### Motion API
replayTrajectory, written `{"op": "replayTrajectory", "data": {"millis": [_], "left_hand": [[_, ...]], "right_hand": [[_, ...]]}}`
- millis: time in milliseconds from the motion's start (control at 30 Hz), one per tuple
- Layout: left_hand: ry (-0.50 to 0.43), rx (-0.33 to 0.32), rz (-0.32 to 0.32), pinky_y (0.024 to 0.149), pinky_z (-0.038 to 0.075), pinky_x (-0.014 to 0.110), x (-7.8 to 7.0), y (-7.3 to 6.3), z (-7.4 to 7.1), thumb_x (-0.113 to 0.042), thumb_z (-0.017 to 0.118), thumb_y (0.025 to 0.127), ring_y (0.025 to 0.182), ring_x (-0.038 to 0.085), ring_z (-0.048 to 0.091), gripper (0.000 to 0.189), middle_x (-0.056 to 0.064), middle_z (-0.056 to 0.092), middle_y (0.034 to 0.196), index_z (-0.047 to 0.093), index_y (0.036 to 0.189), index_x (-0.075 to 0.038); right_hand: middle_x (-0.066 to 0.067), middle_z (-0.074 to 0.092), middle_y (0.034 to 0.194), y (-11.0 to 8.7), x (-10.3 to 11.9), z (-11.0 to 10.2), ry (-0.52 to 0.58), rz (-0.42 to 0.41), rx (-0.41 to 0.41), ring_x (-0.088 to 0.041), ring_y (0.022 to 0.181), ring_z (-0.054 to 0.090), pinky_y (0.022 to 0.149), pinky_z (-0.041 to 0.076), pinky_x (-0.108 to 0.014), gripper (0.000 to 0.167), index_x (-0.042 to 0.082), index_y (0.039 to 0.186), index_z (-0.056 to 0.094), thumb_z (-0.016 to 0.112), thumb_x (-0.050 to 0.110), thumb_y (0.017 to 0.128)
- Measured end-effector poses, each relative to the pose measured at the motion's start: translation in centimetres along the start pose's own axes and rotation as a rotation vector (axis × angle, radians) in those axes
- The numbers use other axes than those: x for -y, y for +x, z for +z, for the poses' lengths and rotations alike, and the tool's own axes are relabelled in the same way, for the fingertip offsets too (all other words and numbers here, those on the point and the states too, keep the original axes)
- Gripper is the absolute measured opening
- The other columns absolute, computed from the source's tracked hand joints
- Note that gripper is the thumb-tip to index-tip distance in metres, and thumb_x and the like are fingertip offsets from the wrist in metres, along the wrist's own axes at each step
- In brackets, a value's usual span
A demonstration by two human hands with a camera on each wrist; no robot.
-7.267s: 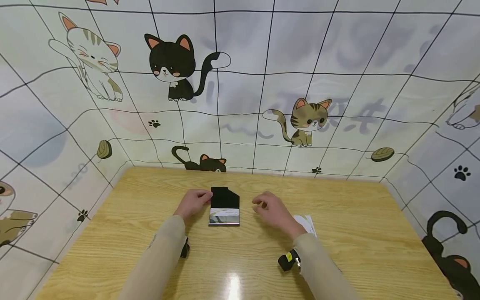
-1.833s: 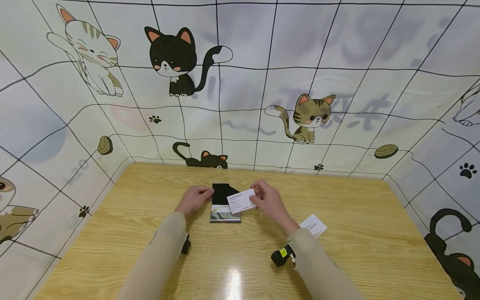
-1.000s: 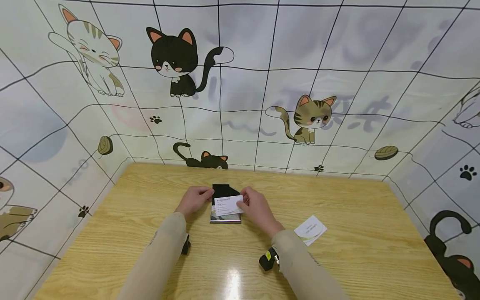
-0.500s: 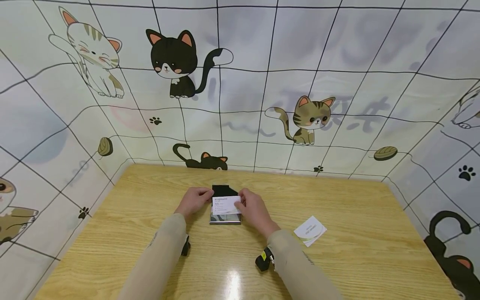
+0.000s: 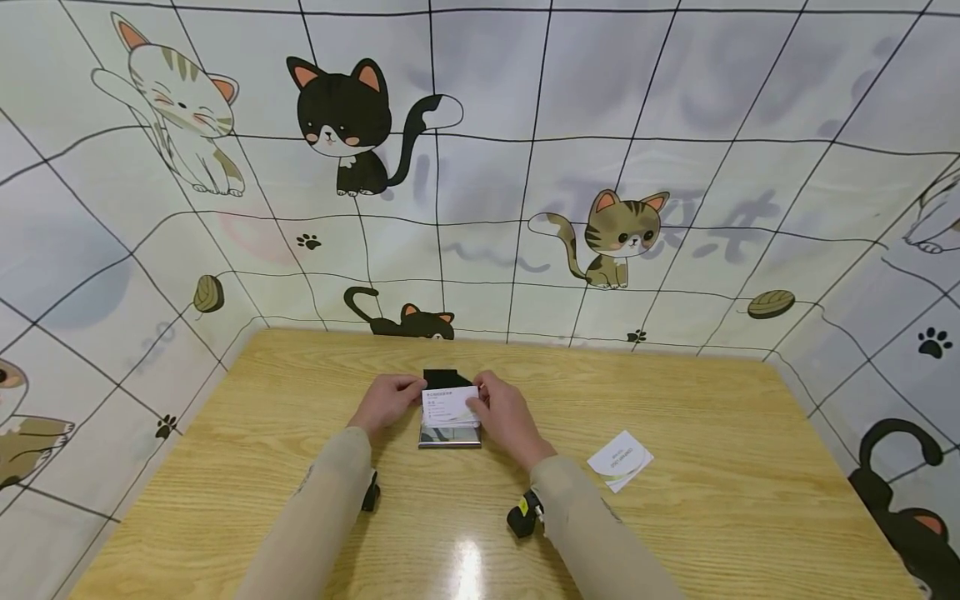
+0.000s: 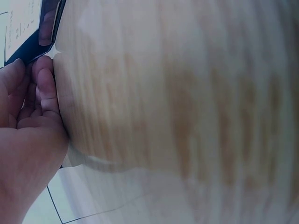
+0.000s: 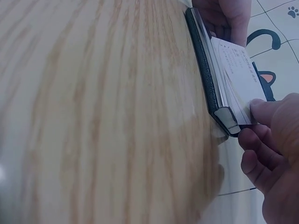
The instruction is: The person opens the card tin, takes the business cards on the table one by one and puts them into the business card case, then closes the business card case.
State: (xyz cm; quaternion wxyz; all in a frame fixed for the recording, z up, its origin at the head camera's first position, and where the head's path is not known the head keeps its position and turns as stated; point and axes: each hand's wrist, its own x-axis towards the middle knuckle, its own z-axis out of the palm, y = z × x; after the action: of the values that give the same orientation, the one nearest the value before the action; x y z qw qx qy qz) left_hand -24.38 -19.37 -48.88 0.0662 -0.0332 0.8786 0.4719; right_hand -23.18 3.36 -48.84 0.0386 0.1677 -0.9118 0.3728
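Note:
An open business card case (image 5: 450, 437) lies on the table, its black flap (image 5: 441, 379) folded back and its mirror-like metal holder facing me. With thumb and fingers my left hand (image 5: 386, 404) pinches the flap's left edge. My right hand (image 5: 512, 419) pinches a white business card (image 5: 444, 402) by its right end, thumb on top. That card (image 7: 236, 70) lies slantwise over the holder's opening in the right wrist view. Its lower edge is by the metal rim; whether it is inside, I cannot tell. Other cards in the holder are mostly hidden beneath it.
Two or so overlapping white cards (image 5: 621, 461) lie on the wooden table (image 5: 712, 500), right of my right forearm. Cloth walls printed with cartoon cats (image 5: 345, 125) stand behind the table and at both sides.
The right hand, seen holding nothing at first, took a card and brought it left over the case. In the last half second the card shifted slightly away from me. My left hand stayed put.

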Motion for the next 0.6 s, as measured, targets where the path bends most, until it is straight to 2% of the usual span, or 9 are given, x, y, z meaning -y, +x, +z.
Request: {"op": "replayTrajectory", "data": {"millis": [267, 467, 600], "left_hand": [[0.026, -0.002, -0.002, 0.114, 0.042, 0.051, -0.04, 0.02, -0.07, -0.028, 0.062, 0.105, 0.132, 0.035, 0.057, 0.033, 0.014, 0.069, 0.133, 0.075, 0.126, -0.007], [0.017, -0.003, -0.010, 0.114, 0.042, 0.051, -0.02, -0.09, -0.05, -0.029, 0.063, 0.105, 0.131, 0.034, 0.058, 0.032, 0.013, 0.070, 0.130, 0.076, 0.126, -0.007], [0.027, -0.004, 0.000, 0.112, 0.044, 0.051, -0.02, -0.04, -0.03, -0.029, 0.063, 0.104, 0.124, 0.032, 0.063, 0.032, 0.012, 0.074, 0.122, 0.076, 0.124, -0.007]], "right_hand": [[-0.002, 0.058, 0.084, 0.03, -0.16, 0.25, -0.010, -0.014, 0.023, -0.016, 0.074, 0.051, 0.068, 0.044, -0.030, 0.016, 0.005, 0.108, 0.063, 0.073, 0.012, 0.097], [-0.001, 0.058, 0.084, -0.27, -0.31, 0.02, -0.019, -0.028, 0.056, -0.016, 0.075, 0.051, 0.068, 0.045, -0.030, 0.015, 0.005, 0.103, 0.067, 0.076, 0.013, 0.096], [-0.001, 0.056, 0.083, -0.48, -0.41, -0.15, -0.032, -0.033, 0.070, -0.016, 0.075, 0.050, 0.067, 0.044, -0.029, 0.014, 0.005, 0.100, 0.067, 0.076, 0.015, 0.096]]}}
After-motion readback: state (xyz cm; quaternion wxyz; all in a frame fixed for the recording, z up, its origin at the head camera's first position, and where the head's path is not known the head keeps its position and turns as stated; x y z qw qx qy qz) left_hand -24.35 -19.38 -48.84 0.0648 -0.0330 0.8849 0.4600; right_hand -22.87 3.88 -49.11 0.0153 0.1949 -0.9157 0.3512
